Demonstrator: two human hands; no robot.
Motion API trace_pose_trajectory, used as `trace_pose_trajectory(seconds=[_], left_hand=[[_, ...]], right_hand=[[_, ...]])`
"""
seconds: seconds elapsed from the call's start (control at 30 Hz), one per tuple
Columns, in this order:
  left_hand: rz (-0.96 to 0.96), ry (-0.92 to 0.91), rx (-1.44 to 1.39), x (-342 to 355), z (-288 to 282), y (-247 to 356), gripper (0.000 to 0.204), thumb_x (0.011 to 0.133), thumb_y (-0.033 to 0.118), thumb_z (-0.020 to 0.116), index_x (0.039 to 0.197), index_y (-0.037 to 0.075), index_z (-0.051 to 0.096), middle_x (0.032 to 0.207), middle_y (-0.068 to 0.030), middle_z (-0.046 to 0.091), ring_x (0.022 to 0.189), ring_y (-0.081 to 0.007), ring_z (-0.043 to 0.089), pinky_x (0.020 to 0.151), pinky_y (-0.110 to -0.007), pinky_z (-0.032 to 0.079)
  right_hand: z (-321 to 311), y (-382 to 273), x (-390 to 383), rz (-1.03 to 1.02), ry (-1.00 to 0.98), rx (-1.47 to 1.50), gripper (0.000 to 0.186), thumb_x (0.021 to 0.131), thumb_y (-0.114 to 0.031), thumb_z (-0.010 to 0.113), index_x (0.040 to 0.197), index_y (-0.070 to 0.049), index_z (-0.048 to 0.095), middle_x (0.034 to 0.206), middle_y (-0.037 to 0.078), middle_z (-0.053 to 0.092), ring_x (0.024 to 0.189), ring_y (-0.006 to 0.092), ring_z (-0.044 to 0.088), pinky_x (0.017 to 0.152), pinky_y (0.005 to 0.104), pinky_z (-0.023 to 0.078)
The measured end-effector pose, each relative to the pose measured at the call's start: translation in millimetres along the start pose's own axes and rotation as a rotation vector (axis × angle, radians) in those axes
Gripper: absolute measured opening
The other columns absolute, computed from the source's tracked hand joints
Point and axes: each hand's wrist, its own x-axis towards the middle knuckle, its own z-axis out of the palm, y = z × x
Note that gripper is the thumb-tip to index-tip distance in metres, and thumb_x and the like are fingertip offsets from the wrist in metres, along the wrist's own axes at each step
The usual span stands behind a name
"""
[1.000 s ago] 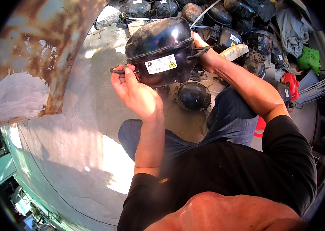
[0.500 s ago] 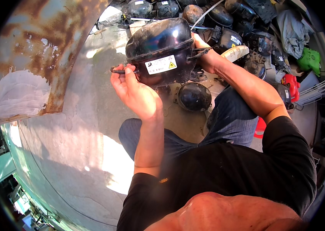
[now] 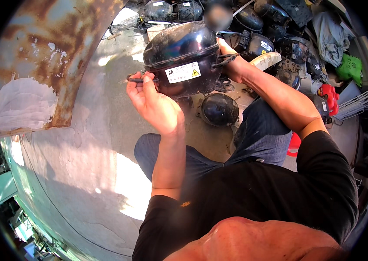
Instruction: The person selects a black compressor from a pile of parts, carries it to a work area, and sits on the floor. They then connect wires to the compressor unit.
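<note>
A black refrigerator compressor (image 3: 179,45) is held up in front of me. Its rounded shell has a seam around it, and a white label (image 3: 183,73) with a yellow warning triangle faces me. At its left side my left hand (image 3: 160,104) is closed, the fingers and thumb around a short dark pipe stub (image 3: 136,80). My right hand (image 3: 234,66) grips the right side beside the dark bent pipes (image 3: 226,59); its fingertips are hidden behind the shell. Beneath, a smaller black compressor (image 3: 219,109) sits on the floor between my legs.
Many more compressors (image 3: 250,19) lie piled at the back and right. A rusty sheet-metal panel (image 3: 40,56) stands at the left. To the right are a green bag (image 3: 350,69), a red container (image 3: 330,98) and a white wire rack (image 3: 359,103). Concrete floor (image 3: 92,161) spreads on the left.
The held compressor has shifted very slightly right and down, my left hand moving with it. Both hands keep the same grip.
</note>
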Motion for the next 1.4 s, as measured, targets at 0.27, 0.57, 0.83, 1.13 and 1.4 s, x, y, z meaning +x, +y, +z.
trace_pose_trajectory(seconds=[0.27, 0.57, 0.83, 1.13, 1.4], left_hand=[[-0.021, 0.020, -0.014, -1, 4, 0, 0.027, 0.101, 0.002, 0.055, 0.127, 0.001, 0.050, 0.104, -0.0091, 0.061, 0.093, -0.0135, 0.056, 0.086, -0.029, 0.045], [-0.016, 0.005, -0.025, 0, 6, -5, 0.026, 0.100, 0.001, 0.054, 0.125, 0.001, 0.049, 0.103, -0.0097, 0.061, 0.093, -0.0155, 0.058, 0.086, -0.030, 0.046], [-0.028, -0.003, -0.028, 0, 7, -4, 0.025, 0.100, 0.000, 0.053, 0.125, 0.001, 0.049, 0.103, -0.0101, 0.061, 0.095, -0.0160, 0.059, 0.086, -0.031, 0.047], [-0.035, -0.003, -0.012, 1, 8, -8, 0.026, 0.099, 0.001, 0.050, 0.126, 0.000, 0.049, 0.104, -0.0104, 0.062, 0.095, -0.0162, 0.059, 0.087, -0.032, 0.047], [-0.056, -0.020, -0.072, 4, 8, -9, 0.024, 0.098, 0.003, 0.051, 0.123, 0.002, 0.050, 0.105, -0.0084, 0.060, 0.103, -0.0159, 0.055, 0.096, -0.032, 0.040]], right_hand=[[-2, -2, -4, 0.028, 0.036, 0.037, 0.060, 0.106, -0.061, 0.031, 0.139, -0.017, 0.056, 0.134, 0.005, 0.064, 0.116, 0.0186, 0.062, 0.095, 0.0417, 0.050], [-1, -8, -13, 0.010, 0.058, 0.026, 0.055, 0.107, -0.061, 0.031, 0.135, -0.022, 0.056, 0.118, -0.001, 0.067, 0.098, 0.0128, 0.062, 0.081, 0.0348, 0.049], [0, -14, -13, 0.045, 0.090, 0.026, 0.054, 0.107, -0.058, 0.030, 0.136, -0.021, 0.056, 0.119, -0.001, 0.068, 0.100, 0.0130, 0.062, 0.083, 0.0357, 0.050], [-8, -5, -3, 0.037, 0.084, 0.075, 0.055, 0.109, -0.053, 0.027, 0.142, -0.018, 0.053, 0.134, 0.005, 0.064, 0.120, 0.0198, 0.061, 0.102, 0.0450, 0.048], [-13, -3, 3, -0.025, 0.013, -0.016, 0.056, 0.109, -0.054, 0.025, 0.151, -0.020, 0.040, 0.142, 0.009, 0.057, 0.122, 0.0241, 0.061, 0.098, 0.0458, 0.054]])
